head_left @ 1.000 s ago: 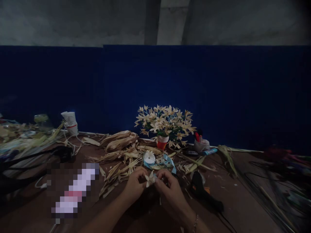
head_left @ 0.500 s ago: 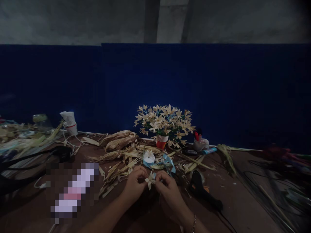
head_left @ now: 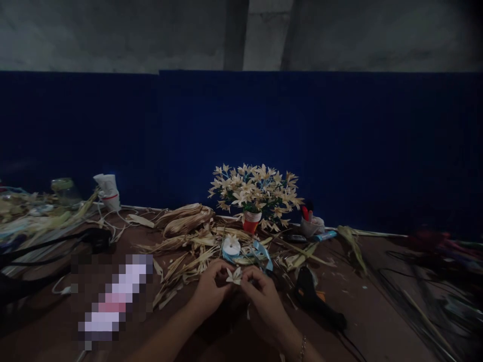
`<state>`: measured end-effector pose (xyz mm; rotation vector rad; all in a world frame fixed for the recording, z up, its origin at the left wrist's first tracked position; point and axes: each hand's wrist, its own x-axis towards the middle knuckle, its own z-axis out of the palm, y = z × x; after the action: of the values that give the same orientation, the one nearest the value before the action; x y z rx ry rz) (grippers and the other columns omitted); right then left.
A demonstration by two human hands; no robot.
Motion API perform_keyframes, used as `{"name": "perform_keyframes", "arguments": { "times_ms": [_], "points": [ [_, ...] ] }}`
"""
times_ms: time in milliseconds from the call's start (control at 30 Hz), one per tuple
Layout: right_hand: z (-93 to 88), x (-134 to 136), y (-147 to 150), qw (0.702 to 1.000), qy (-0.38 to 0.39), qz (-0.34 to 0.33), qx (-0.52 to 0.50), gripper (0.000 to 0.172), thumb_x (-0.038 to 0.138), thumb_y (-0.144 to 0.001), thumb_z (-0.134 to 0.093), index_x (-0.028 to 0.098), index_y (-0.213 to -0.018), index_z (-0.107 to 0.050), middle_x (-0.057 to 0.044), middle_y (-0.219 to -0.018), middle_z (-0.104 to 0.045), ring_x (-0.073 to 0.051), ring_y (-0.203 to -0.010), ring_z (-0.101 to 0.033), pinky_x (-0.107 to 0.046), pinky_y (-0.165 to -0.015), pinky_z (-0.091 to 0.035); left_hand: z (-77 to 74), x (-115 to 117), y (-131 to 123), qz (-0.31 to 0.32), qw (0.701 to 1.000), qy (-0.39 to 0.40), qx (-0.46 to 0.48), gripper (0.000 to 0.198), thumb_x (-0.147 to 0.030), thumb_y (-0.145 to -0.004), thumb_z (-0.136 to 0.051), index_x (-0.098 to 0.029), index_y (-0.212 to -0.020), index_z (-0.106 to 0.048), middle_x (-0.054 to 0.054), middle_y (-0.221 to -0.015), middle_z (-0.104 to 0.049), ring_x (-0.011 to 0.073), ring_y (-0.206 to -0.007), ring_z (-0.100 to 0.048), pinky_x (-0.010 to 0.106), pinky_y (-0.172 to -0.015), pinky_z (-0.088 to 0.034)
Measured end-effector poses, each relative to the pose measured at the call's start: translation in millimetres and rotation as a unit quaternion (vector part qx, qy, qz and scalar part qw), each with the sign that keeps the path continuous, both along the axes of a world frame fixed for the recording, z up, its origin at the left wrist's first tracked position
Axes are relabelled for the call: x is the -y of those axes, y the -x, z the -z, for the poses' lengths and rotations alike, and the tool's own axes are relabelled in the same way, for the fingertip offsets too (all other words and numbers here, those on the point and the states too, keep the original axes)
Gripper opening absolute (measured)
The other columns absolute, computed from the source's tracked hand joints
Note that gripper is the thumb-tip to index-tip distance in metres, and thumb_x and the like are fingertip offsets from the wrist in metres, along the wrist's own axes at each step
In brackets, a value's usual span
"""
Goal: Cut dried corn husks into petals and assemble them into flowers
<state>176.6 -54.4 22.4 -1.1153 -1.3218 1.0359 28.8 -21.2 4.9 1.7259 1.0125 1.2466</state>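
Note:
A small cream-coloured husk flower [head_left: 234, 275] with pointed petals sits between my two hands. My left hand [head_left: 211, 287] is closed in a pinch at the flower's left side. From the right, my right hand [head_left: 260, 289] pinches close against it, its fingertips partly hiding what they grip. Just beyond the hands lies a roll of light blue ribbon [head_left: 231, 246] with another pale flower on top, and a loose loop of ribbon [head_left: 264, 254] beside it. Farther back stands a red and white pot [head_left: 251, 221] full of similar flowers [head_left: 260, 188].
Dried corn husks [head_left: 188, 219] cover the table's middle. A black glue gun [head_left: 315, 296] with its cord lies right of my hands, below a cup of tools [head_left: 311, 224]. Dark wires [head_left: 411, 291] are at far right. A blurred-out oblong [head_left: 116, 296] lies left; a blue partition [head_left: 188, 130] stands behind.
The flower has turned and risen slightly between my fingers, its petals now pointing more up and left. Both hands stay nearly in place.

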Motion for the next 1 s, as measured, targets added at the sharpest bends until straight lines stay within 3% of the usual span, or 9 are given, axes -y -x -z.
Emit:
{"name": "perform_keyframes", "arguments": {
  "times_ms": [167, 300, 400, 533, 600, 767, 900, 1000],
  "points": [
    [-3.5, -2, -2, 0.999, -0.024, 0.024, -0.014, 0.020, 0.033, -0.072, -0.057, 0.018, -0.059, -0.052, -0.002, -0.077, -0.054, -0.016, -0.075, -0.050, -0.025, -0.067, -0.039, -1.3, 2, 1, 0.004, 0.999, 0.021, -0.038, 0.035, -0.020, -0.056, -0.071, -0.019, -0.090, -0.061, 0.003, -0.086, -0.057, 0.0168, -0.078, -0.050, 0.026, -0.070, -0.040],
    [-1.4, -7, -6, 0.993, 0.051, 0.039, -0.098, 0.019, 0.036, -0.071, -0.056, 0.019, -0.063, -0.051, 0.002, -0.059, -0.047, -0.013, -0.054, -0.044, -0.024, -0.052, -0.036, -6.4, 3, 2, 0.001, 0.999, 0.049, -0.023, 0.042, -0.017, -0.054, -0.071, -0.019, -0.094, -0.060, 0.003, -0.089, -0.059, 0.0178, -0.081, -0.052, 0.028, -0.074, -0.040],
    [0.2, -10, -12, 0.990, 0.062, 0.055, -0.117, 0.019, 0.034, -0.069, -0.059, 0.019, -0.063, -0.051, 0.004, -0.054, -0.044, -0.011, -0.050, -0.039, -0.023, -0.049, -0.034, -7.0, 1, 4, -0.022, 0.997, 0.074, 0.001, 0.041, -0.022, -0.058, -0.069, -0.018, -0.097, -0.058, 0.004, -0.088, -0.061, 0.0181, -0.078, -0.054, 0.029, -0.072, -0.041],
    [0.8, -13, -19, 0.990, 0.053, 0.086, -0.100, 0.016, 0.033, -0.068, -0.061, 0.018, -0.065, -0.055, 0.004, -0.055, -0.046, -0.011, -0.052, -0.039, -0.022, -0.049, -0.033, -4.0, -6, 9, -0.091, 0.994, 0.056, 0.024, 0.019, -0.032, -0.070, -0.059, -0.016, -0.080, -0.062, 0.003, -0.077, -0.062, 0.0173, -0.072, -0.055, 0.028, -0.068, -0.042],
    [0.6, -18, -21, 0.988, 0.069, 0.099, -0.091, 0.017, 0.034, -0.068, -0.060, 0.018, -0.066, -0.056, 0.004, -0.054, -0.047, -0.010, -0.049, -0.039, -0.021, -0.046, -0.032, -2.1, -10, 12, -0.132, 0.990, 0.028, 0.034, 0.021, -0.035, -0.075, -0.054, -0.016, -0.073, -0.062, 0.003, -0.075, -0.061, 0.0177, -0.075, -0.055, 0.029, -0.072, -0.041],
    [-0.6, -55, -20, 0.987, 0.111, 0.112, 0.005, 0.021, 0.038, -0.068, -0.055, 0.018, -0.061, -0.051, 0.006, -0.046, -0.045, -0.007, -0.037, -0.035, -0.019, -0.035, -0.023, 3.4, -17, 19, -0.184, 0.979, 0.027, 0.076, 0.027, -0.040, -0.076, -0.052, -0.016, -0.075, -0.065, 0.004, -0.079, -0.062, 0.0187, -0.079, -0.055, 0.029, -0.075, -0.040],
    [4.4, -94, -9, 0.984, 0.110, 0.128, 0.052, 0.014, 0.029, -0.062, -0.055, 0.017, -0.055, -0.052, 0.007, -0.040, -0.044, -0.006, -0.032, -0.035, -0.019, -0.035, -0.024, 7.3, -21, 21, -0.196, 0.976, 0.035, 0.094, 0.027, -0.040, -0.071, -0.058, -0.015, -0.072, -0.067, 0.006, -0.082, -0.062, 0.0200, -0.082, -0.054, 0.030, -0.078, -0.040],
    [9.5, -109, -1, 0.983, 0.098, 0.135, 0.077, 0.013, 0.027, -0.060, -0.054, 0.018, -0.052, -0.053, 0.007, -0.037, -0.045, -0.007, -0.032, -0.036, -0.019, -0.036, -0.026, 7.4, -22, 22, -0.204, 0.974, 0.030, 0.092, 0.024, -0.038, -0.069, -0.060, -0.015, -0.067, -0.066, 0.006, -0.081, -0.061, 0.0193, -0.080, -0.054, 0.029, -0.075, -0.040]
  ]
}}
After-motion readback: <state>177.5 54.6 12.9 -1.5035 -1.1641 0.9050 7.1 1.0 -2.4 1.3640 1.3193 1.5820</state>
